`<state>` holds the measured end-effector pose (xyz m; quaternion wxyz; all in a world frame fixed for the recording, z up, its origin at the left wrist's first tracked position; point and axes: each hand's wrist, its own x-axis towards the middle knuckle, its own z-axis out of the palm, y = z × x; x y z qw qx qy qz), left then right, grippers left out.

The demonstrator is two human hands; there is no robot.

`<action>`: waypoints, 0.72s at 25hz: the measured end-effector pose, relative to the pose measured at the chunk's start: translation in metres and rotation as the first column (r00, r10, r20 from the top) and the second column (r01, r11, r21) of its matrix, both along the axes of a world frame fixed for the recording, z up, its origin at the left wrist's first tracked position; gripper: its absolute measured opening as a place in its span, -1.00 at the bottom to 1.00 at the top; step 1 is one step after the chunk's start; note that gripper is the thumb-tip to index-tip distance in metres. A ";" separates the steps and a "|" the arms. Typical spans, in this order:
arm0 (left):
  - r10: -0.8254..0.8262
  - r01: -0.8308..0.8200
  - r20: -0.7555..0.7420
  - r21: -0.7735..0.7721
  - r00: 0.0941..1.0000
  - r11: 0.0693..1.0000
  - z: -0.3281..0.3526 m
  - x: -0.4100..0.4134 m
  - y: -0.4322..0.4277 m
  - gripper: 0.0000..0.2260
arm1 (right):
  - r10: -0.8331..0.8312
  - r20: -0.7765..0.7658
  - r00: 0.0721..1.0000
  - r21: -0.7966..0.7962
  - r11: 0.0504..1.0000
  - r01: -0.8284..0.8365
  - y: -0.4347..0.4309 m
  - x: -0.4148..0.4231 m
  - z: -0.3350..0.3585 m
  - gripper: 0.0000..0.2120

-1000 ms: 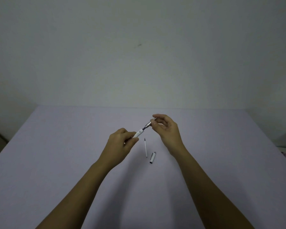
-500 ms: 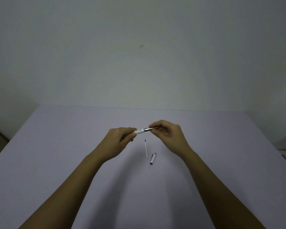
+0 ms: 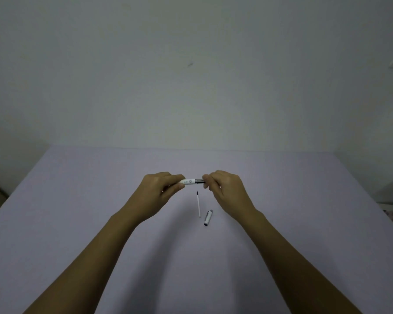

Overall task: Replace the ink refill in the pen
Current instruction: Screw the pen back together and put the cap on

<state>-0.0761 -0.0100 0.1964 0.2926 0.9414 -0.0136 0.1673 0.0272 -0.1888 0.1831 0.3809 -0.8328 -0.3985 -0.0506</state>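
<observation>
**Pen held level between both hands**

The white pen barrel is gripped by the closed left hand; its dark front section is pinched by the right hand. A refill and a cap are laid on the table below. Compared with a second ago, the pen is brought from tilted to horizontal.

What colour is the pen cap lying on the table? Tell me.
The pen cap is white with silvery metal trim and clip, seen in the head view.
</observation>
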 end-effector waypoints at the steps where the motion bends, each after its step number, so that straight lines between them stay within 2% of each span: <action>1: 0.001 -0.001 0.005 -0.005 1.000 1.000 0.000 0.000 0.000 -0.89 | -0.006 -0.010 1.000 -0.012 1.000 0.005 0.002 -0.001 0.001 -0.75; 5: 0.033 -0.033 0.008 -0.016 0.999 0.999 0.000 -0.002 -0.001 -0.88 | 0.051 -0.185 0.981 0.085 0.996 -0.036 0.003 -0.004 0.006 -0.82; 8: 0.043 -0.042 0.022 -0.026 0.999 0.999 0.000 -0.003 0.001 -0.89 | 0.090 -0.143 0.986 0.049 0.995 -0.084 0.003 -0.001 0.008 -0.88; 12: 0.042 -0.040 0.031 -0.049 0.999 0.998 0.000 -0.004 0.000 -0.90 | 0.069 -0.154 0.986 0.033 0.997 -0.065 0.003 0.005 0.010 -0.78; 16: 0.061 -0.059 0.039 -0.044 0.997 0.997 0.001 -0.003 0.000 -0.89 | 0.120 -0.221 0.968 0.102 0.990 -0.100 0.003 0.003 0.009 -0.82; 18: 0.045 -0.043 0.044 -0.045 0.998 0.998 0.002 -0.002 0.000 -0.89 | 0.110 -0.215 0.970 0.124 0.989 -0.085 0.002 0.005 0.008 -0.91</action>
